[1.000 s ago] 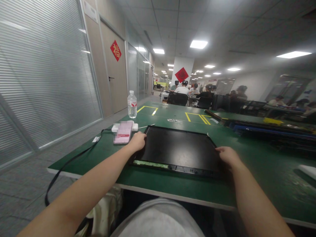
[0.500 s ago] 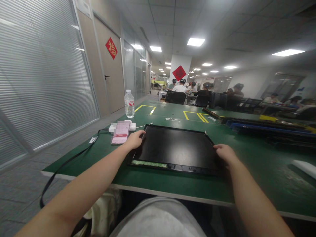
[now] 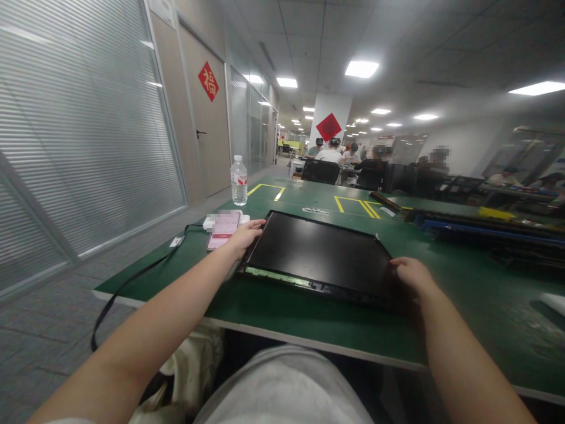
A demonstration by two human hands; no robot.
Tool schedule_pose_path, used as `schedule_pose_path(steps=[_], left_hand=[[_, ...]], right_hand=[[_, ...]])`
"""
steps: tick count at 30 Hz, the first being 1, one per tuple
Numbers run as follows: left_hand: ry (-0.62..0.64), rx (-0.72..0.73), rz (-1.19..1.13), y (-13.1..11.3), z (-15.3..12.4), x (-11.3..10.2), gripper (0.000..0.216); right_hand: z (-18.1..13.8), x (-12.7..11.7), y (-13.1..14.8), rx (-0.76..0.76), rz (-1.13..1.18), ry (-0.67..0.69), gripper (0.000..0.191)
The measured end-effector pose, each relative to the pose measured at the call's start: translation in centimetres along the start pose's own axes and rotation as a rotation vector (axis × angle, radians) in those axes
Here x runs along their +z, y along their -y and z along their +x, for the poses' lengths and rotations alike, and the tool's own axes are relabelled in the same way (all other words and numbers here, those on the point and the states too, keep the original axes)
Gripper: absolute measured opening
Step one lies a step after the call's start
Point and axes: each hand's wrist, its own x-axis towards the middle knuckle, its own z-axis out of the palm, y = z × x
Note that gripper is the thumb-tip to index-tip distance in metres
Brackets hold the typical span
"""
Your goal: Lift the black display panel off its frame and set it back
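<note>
the person sits at a green table [image 3: 282, 306] and holds a flat black panel [image 3: 318, 250] by its two sides. the panel lies in front of the person, in the middle of the near part of the table, and it looks a little tilted, with the far edge higher than the near edge. along its near edge there is a thin pale green strip.

the left hand [image 3: 245, 235] is on the left edge of the panel, near the far left corner. its fingers are closed together and bent over the edge, touching it. the right hand [image 3: 410, 274] is on the right edge, near the near right corner. its fingers curl around the edge, but i cannot tell how tightly they grip, because the hand hides them.

just beside the left hand lies a pink phone [image 3: 223, 227], and behind the phone is a white charger block [image 3: 209, 222]. a black cable [image 3: 132, 282] goes from there over the table edge and hangs down to the floor. further back stands a clear water bottle [image 3: 239, 181] with a red label, well apart from the panel. yellow tape lines [image 3: 353, 206] mark the table behind the panel.

to the right, long dark and blue parts [image 3: 477, 229] lie in a row on the table. far behind, other people [image 3: 335, 154] sit at desks with their backs to us.
</note>
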Motion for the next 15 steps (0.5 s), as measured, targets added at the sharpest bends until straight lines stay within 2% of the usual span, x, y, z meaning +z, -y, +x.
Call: schedule_pose_path(steps=[6, 15], left_hand=[[0.039, -0.158, -0.138, -0.26, -0.01, 0.09, 0.073], [0.024, -0.157, -0.148, -0.09, 0.13, 0.02, 0.080]], right_hand=[[0.18, 0.24, -0.10, -0.026, 0.031, -0.020, 0.031], [0.03, 0.33, -0.26, 0.029, 0.188, -0.012, 0.027]])
